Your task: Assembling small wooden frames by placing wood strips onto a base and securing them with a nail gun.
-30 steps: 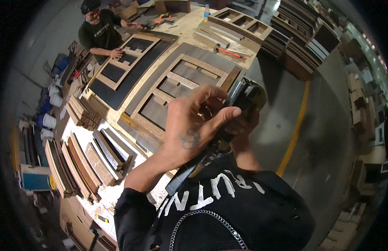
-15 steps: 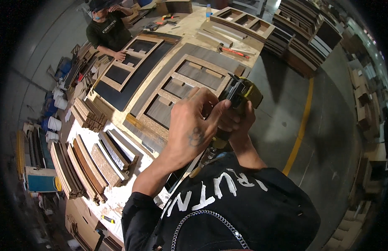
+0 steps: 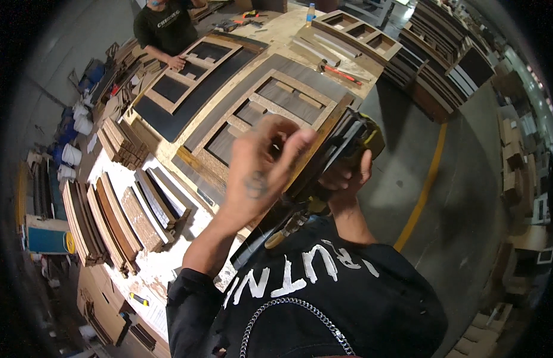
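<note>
In my right hand point(image 3: 347, 182) is a cordless drill point(image 3: 372, 143), black and yellow-green. Its battery end points up and away, and its metal chuck point(image 3: 295, 222) points down toward my chest. My left hand point(image 3: 252, 170) is raised to the left of the drill, apart from it. The left fingers are curled toward the thumb and blurred; I cannot make out what is in them. Behind that hand, a wooden frame with openings point(image 3: 325, 113) lies on a grey-brown panel point(image 3: 279, 62) on the table, with small wood blocks across its openings.
Across the table a co-worker's hand point(image 3: 176, 62) rests on a second wooden frame point(image 3: 226, 62) over a dark panel. Stacked wood strips point(image 3: 109, 221) lie at left, near a yellow-handled tool point(image 3: 138, 298). A red-handled tool point(image 3: 342, 73) and a bottle point(image 3: 311, 12) are at the far right.
My left hand has come away from the drill and moved left. The drill in my right hand has shifted slightly right and down. The whole view has shifted slightly.
</note>
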The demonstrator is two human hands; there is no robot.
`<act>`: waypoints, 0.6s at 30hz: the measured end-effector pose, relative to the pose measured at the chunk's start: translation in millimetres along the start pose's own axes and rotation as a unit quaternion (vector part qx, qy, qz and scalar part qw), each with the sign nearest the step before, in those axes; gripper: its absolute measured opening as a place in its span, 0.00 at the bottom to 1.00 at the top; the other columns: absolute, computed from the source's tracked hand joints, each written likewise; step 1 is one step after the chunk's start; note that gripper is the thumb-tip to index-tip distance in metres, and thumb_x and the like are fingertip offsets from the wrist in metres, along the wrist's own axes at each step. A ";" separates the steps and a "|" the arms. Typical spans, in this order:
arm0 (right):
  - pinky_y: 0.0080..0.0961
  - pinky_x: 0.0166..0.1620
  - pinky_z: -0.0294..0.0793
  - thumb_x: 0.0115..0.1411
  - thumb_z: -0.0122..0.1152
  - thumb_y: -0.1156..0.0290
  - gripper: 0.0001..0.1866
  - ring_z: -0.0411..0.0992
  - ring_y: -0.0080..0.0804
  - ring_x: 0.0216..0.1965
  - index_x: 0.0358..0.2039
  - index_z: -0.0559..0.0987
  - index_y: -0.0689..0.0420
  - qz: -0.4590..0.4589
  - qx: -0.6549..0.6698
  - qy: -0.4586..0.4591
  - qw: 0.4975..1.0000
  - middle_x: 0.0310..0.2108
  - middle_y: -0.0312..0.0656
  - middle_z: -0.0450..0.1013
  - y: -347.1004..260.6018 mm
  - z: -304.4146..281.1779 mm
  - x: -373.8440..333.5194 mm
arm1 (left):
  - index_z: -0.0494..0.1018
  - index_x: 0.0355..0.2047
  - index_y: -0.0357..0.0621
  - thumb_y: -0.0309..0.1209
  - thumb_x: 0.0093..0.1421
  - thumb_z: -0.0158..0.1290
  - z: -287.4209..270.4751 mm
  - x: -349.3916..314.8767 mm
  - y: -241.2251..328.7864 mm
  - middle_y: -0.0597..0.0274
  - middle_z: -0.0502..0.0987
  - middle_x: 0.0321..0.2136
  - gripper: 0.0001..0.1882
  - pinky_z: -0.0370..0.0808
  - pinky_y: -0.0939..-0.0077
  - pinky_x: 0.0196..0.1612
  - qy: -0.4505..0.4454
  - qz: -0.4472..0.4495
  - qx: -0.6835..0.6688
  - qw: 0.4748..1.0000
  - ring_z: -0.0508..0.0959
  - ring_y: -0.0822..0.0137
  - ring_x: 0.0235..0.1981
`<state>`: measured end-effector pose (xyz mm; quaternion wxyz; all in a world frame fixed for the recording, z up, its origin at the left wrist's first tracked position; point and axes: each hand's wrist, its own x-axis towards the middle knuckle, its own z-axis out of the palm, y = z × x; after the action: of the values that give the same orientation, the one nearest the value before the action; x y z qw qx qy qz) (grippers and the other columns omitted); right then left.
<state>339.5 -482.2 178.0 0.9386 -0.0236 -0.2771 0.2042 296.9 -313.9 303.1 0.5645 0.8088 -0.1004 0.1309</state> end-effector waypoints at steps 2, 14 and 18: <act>0.16 0.21 0.70 0.64 0.46 0.38 0.40 0.69 0.18 0.18 0.64 0.61 0.59 -0.008 0.004 -0.016 1.000 0.22 0.31 0.69 -8.5 -6.2 -6.7 | 0.75 0.34 0.38 0.42 0.66 0.52 -12.0 -8.2 -10.6 0.63 0.76 0.25 0.17 0.70 0.79 0.27 0.025 -0.052 -0.098 0.993 0.73 0.73 0.24; 0.14 0.21 0.69 0.63 0.47 0.37 0.41 0.67 0.17 0.16 0.60 0.64 0.61 0.008 0.041 0.019 0.999 0.21 0.30 0.69 -4.3 -15.9 -7.9 | 0.76 0.49 0.46 0.33 0.63 0.54 -19.4 -16.7 -0.2 0.51 0.73 0.38 0.15 0.76 0.68 0.34 -0.115 0.075 0.000 0.991 0.77 0.63 0.33; 0.13 0.19 0.67 0.60 0.45 0.32 0.44 0.63 0.18 0.14 0.59 0.63 0.62 -0.037 -0.114 0.196 0.973 0.21 0.29 0.68 19.7 12.7 6.3 | 0.74 0.53 0.56 0.45 0.67 0.45 -12.7 -1.4 -6.4 0.53 0.69 0.48 0.19 0.79 0.59 0.45 -0.190 0.127 0.102 0.968 0.74 0.57 0.44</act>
<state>330.3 -462.5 188.8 0.9727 -0.1595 -0.1093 0.1280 296.3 -299.8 301.2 0.4286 0.8526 -0.2939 0.0550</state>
